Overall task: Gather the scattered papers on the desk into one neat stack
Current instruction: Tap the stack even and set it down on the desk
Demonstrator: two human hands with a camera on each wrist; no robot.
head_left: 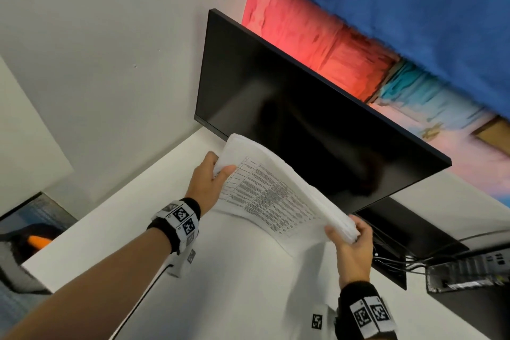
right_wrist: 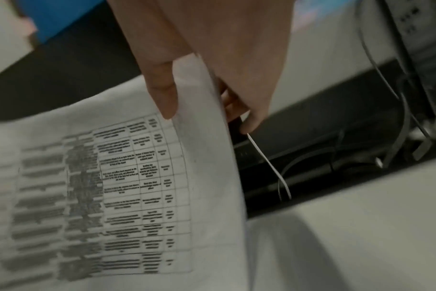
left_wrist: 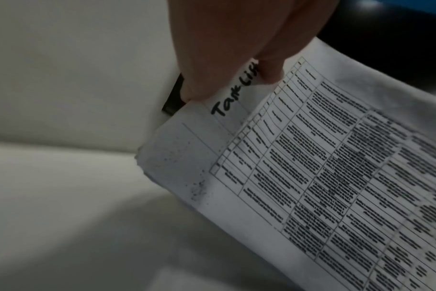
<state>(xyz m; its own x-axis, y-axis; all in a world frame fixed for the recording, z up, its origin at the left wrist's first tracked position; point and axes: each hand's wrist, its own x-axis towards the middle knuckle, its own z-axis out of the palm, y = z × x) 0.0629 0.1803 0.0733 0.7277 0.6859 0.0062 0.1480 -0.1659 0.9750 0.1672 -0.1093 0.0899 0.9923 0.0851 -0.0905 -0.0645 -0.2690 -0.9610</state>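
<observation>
Both hands hold the papers [head_left: 273,196] above the white desk [head_left: 234,270] in front of the dark monitor [head_left: 303,119] — the left hand [head_left: 207,185] pinching one end, thumb on top, the right hand [head_left: 350,243] gripping the other, fingers curled behind.

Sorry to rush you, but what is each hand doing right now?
Left hand: grips one end of the paper stack, thumb on top.
Right hand: grips the other end of the same stack.
</observation>
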